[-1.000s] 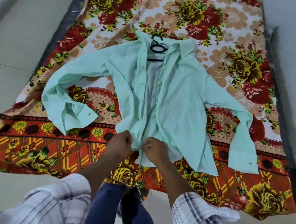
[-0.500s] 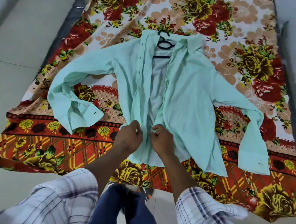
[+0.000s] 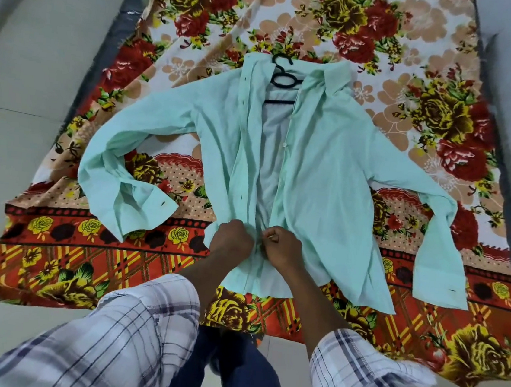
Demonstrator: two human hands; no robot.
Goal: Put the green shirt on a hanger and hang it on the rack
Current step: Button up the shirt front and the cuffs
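Note:
The light green shirt (image 3: 323, 169) lies spread face up on the floral bed sheet, sleeves out to both sides and its front unbuttoned along most of its length. A black hanger (image 3: 283, 79) sits inside the collar, with its hook poking out above the neck. My left hand (image 3: 232, 239) pinches the left front edge near the hem. My right hand (image 3: 281, 248) pinches the right front edge just beside it. Both hands are almost touching at the shirt's lower front.
The floral sheet (image 3: 418, 68) covers a mattress on the pale floor (image 3: 41, 60). A dark mattress border (image 3: 119, 40) shows on the left and right. My checked sleeves and blue trousers (image 3: 229, 373) fill the bottom. No rack is in view.
Both hands have moved a little up the shirt's front edges, staying close together. The shirt and hanger lie as before.

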